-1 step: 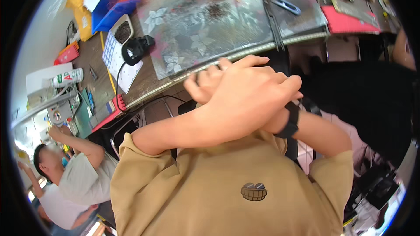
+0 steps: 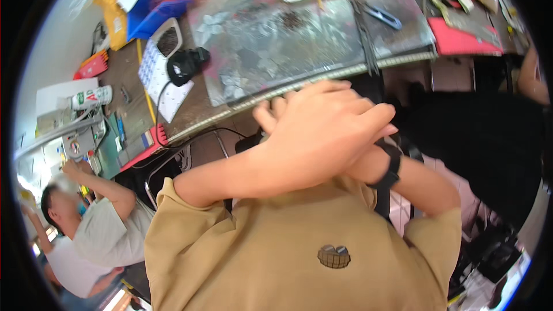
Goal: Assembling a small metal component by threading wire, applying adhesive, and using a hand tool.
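My forearms cross in front of the tan shirt [image 2: 276,247], near the table's front edge. On top, my left hand [image 2: 322,129] lies over the back of my right hand, its fingers curled round that hand's far side. Below it, my right hand [image 2: 266,118] is mostly hidden. Only a few of its fingertips stick out on the left, slightly bent and apart, with nothing seen in them. A black band [image 2: 390,164] circles my right wrist. Just beyond both hands lies a clear-covered, flower-patterned work mat [image 2: 253,52] with dark crumbs on it.
On the table stand a blue bin [image 2: 151,18], a tray of dark bits [image 2: 169,37] and a black corded device [image 2: 187,66]. A blue-handled tool [image 2: 383,16] and a red pad [image 2: 461,37] lie to the right. Another person [image 2: 103,224] sits at left; dark clothing [image 2: 478,138] shows at right.
The table appears slightly further right. My right hand's fingertips have drawn in under my left hand, so fewer show. My hands stay crossed.
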`<act>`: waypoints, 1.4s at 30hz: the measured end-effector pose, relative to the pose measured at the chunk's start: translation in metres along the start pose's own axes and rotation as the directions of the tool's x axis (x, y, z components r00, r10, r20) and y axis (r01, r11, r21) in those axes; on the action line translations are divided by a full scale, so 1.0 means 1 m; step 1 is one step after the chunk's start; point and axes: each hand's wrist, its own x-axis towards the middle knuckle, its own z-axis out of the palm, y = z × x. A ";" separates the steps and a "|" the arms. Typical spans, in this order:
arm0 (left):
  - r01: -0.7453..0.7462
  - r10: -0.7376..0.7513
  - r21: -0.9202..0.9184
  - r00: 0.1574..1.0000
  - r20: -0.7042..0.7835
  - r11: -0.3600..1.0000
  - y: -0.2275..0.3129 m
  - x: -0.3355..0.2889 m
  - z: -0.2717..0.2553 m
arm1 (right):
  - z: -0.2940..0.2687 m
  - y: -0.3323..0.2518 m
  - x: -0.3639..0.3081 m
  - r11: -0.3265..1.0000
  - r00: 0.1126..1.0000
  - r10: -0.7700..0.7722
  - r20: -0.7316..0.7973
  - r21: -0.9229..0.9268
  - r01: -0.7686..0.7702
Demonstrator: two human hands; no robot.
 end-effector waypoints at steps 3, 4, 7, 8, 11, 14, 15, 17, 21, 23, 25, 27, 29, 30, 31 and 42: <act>0.081 -0.077 0.030 0.991 -0.108 0.996 -0.009 -0.027 -0.044 | -0.025 0.005 -0.021 0.956 0.994 0.105 -0.002 0.277 -0.101; 0.167 -0.158 0.026 0.965 -0.208 0.986 -0.012 -0.041 -0.060 | -0.035 0.003 -0.023 0.986 0.995 0.070 0.069 0.144 -0.080; 0.316 -0.218 0.161 0.871 -0.440 0.935 -0.033 -0.063 -0.096 | -0.045 0.010 -0.041 0.983 0.995 0.097 0.010 0.155 -0.097; 0.437 -0.274 0.208 0.802 -0.531 0.875 -0.042 -0.076 -0.104 | -0.045 0.011 -0.044 0.973 0.990 0.138 -0.001 0.189 -0.136; 0.635 -0.361 0.320 0.706 -0.609 0.703 -0.071 -0.098 -0.117 | -0.040 0.016 -0.036 0.955 0.980 0.192 -0.043 0.237 -0.177; 0.660 -0.366 0.368 0.703 -0.610 0.655 -0.097 -0.107 -0.117 | -0.034 0.016 -0.023 0.947 0.972 0.207 -0.107 0.273 -0.172; 0.642 -0.370 0.382 0.727 -0.578 0.665 -0.103 -0.108 -0.116 | -0.031 0.015 -0.018 0.944 0.970 0.207 -0.129 0.287 -0.163; 0.656 -0.405 0.349 0.716 -0.568 0.669 -0.111 -0.111 -0.115 | -0.027 0.009 -0.012 0.936 0.964 0.211 -0.164 0.317 -0.151; 0.593 -0.337 0.325 0.739 -0.583 0.737 -0.121 -0.112 -0.117 | -0.015 0.004 -0.007 0.919 0.965 0.204 -0.164 0.372 -0.131; 0.548 -0.344 0.183 0.715 -0.608 0.816 -0.116 -0.111 -0.121 | -0.013 0.000 -0.004 0.914 0.962 0.213 -0.171 0.384 -0.134; 0.540 -0.404 0.052 0.687 -0.604 0.840 -0.100 -0.105 -0.127 | -0.016 0.000 -0.003 0.887 0.969 0.232 -0.091 0.429 -0.172; 0.471 -0.433 -0.103 0.673 -0.599 0.876 -0.079 -0.097 -0.128 | -0.021 -0.003 0.006 0.851 0.949 0.267 -0.166 0.502 -0.152; 0.404 -0.387 -0.112 0.703 -0.597 0.908 -0.053 -0.093 -0.129 | -0.027 -0.003 0.016 0.788 0.934 0.287 -0.214 0.606 -0.104; 0.346 -0.346 -0.122 0.718 -0.604 0.930 -0.038 -0.094 -0.129 | -0.031 -0.006 0.023 0.782 0.932 0.294 -0.214 0.614 -0.106; 0.346 -0.347 -0.122 0.724 -0.595 0.930 -0.026 -0.092 -0.125 | -0.036 -0.010 0.032 0.731 0.901 0.341 -0.269 0.679 -0.075; 0.188 -0.293 -0.446 0.939 -0.178 0.875 0.009 -0.093 -0.106 | -0.017 -0.025 -0.005 0.422 0.908 0.371 -0.197 0.906 0.025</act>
